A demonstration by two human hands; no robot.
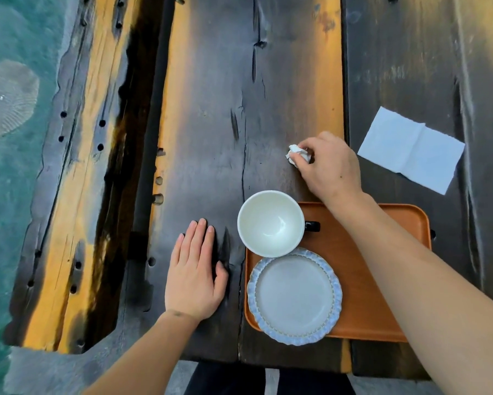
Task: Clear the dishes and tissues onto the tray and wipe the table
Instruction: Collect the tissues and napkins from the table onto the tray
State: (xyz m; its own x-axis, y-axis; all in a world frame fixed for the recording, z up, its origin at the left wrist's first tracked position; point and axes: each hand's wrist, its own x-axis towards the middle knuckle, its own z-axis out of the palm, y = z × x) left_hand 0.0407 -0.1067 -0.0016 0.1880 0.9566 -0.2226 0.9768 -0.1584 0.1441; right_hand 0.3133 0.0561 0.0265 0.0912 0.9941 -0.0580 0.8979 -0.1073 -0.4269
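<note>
Head view looks straight down on the dark wooden table (211, 109), and I have both hands in frame. My right hand (329, 166) reaches far over the orange tray (382, 280), forearm crossing the tray's far edge, wrist bent and fingers curled round a crumpled tissue (296, 153) that it pinches against the table just beyond the tray. My left hand (194, 272) lies flat, palm down on the table, fingers straight and close together, thumb spread toward the tray, holding nothing; it sits just left of the tray. On the tray, the white cup (270, 223) stands at the far left corner with its dark handle pointing right, overhanging the tray's edge, and the blue-rimmed plate (293, 295) lies near it, touching or almost touching the cup. A flat unfolded tissue (410, 149) lies on the table to the right of my right hand, apart from the tray.
</note>
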